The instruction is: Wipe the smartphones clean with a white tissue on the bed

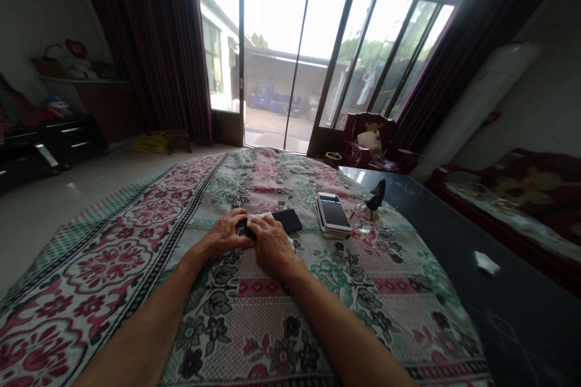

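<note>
On the patterned tablecloth (313,290), my left hand (226,231) curls its thumb and fingers around the edge of a small dark object that looks like a phone (249,231), mostly hidden by my hands. My right hand (273,247) is closed on a white tissue or cloth (259,217), pressing it against the dark object. Just beyond my right hand lies a dark phone (288,220), flat on the cloth. Farther right is a stack of several phones, with a white-framed phone (334,210) on top.
A clear spray bottle (364,217) with a black head stands right of the stack. Beyond the table's right side is a dark glossy surface (454,236) with a crumpled white tissue (486,262). A carved wooden chair (349,139) stands behind, near glass doors (276,66).
</note>
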`<action>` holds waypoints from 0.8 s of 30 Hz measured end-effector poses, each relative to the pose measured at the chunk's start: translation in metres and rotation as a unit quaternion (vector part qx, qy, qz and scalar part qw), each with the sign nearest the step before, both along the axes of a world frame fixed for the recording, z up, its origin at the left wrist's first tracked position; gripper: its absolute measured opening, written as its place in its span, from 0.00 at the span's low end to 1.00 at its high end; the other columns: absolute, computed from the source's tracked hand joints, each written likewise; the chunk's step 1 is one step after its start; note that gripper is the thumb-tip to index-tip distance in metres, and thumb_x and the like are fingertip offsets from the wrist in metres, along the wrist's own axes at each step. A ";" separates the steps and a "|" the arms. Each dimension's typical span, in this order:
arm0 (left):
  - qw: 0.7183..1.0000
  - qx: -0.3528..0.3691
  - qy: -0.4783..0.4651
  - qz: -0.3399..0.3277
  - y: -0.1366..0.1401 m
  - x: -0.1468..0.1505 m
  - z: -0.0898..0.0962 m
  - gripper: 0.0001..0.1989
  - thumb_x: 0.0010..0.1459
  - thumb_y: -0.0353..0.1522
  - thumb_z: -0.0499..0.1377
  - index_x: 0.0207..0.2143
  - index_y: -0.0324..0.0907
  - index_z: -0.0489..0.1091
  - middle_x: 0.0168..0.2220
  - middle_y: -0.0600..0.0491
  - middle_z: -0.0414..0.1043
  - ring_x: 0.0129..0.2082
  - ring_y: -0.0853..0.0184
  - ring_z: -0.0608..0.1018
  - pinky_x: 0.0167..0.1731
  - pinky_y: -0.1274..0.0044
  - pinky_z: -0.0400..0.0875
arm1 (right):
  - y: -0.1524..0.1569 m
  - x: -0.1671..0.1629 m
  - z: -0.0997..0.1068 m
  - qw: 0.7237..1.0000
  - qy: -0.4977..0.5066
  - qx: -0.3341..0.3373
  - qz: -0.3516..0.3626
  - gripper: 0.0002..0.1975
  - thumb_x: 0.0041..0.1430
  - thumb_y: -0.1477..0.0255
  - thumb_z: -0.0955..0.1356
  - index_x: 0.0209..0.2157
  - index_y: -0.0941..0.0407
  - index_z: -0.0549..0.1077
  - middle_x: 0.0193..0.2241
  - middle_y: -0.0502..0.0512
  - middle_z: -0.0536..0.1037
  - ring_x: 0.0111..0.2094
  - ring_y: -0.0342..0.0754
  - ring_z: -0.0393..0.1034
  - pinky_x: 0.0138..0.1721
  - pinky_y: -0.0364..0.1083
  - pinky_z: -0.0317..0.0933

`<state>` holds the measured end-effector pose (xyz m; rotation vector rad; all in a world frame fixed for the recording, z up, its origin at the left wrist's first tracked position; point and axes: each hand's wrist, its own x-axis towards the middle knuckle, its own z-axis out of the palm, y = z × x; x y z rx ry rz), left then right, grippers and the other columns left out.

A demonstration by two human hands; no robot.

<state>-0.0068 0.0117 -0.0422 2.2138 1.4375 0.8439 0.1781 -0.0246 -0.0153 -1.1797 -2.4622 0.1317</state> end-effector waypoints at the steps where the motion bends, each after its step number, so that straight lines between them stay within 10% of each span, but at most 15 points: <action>1: 1.000 0.000 0.002 -0.003 0.000 0.000 0.000 0.25 0.40 0.41 0.67 0.42 0.42 0.75 0.56 0.45 0.69 0.58 0.50 0.70 0.60 0.64 0.62 | -0.002 -0.001 0.000 1.000 0.003 0.000 0.021 0.16 0.64 0.75 0.62 0.51 0.54 0.71 0.56 0.54 0.71 0.55 0.50 0.59 0.54 0.48 0.54; 7: 1.000 -0.008 0.002 0.005 -0.002 0.000 0.003 0.28 0.39 0.42 0.67 0.44 0.42 0.74 0.57 0.44 0.68 0.58 0.49 0.70 0.60 0.64 0.61 | 0.001 0.006 -0.001 0.999 0.038 0.008 0.033 0.15 0.62 0.76 0.63 0.47 0.52 0.75 0.52 0.50 0.76 0.53 0.49 0.63 0.52 0.47 0.56; 18: 0.999 -0.034 0.012 0.001 -0.002 -0.002 0.007 0.33 0.40 0.46 0.68 0.48 0.39 0.74 0.61 0.41 0.65 0.61 0.46 0.67 0.61 0.63 0.61 | 0.034 0.058 0.002 0.966 0.018 0.004 -0.259 0.17 0.62 0.78 0.61 0.45 0.55 0.78 0.51 0.56 0.77 0.52 0.52 0.65 0.53 0.47 0.53; 24: 0.999 -0.030 0.018 0.006 -0.003 0.000 0.007 0.33 0.40 0.45 0.68 0.49 0.40 0.73 0.61 0.40 0.65 0.62 0.47 0.66 0.61 0.61 0.60 | 0.024 0.047 -0.004 0.974 0.010 0.033 -0.225 0.16 0.62 0.78 0.61 0.43 0.56 0.78 0.49 0.57 0.78 0.51 0.53 0.65 0.53 0.48 0.54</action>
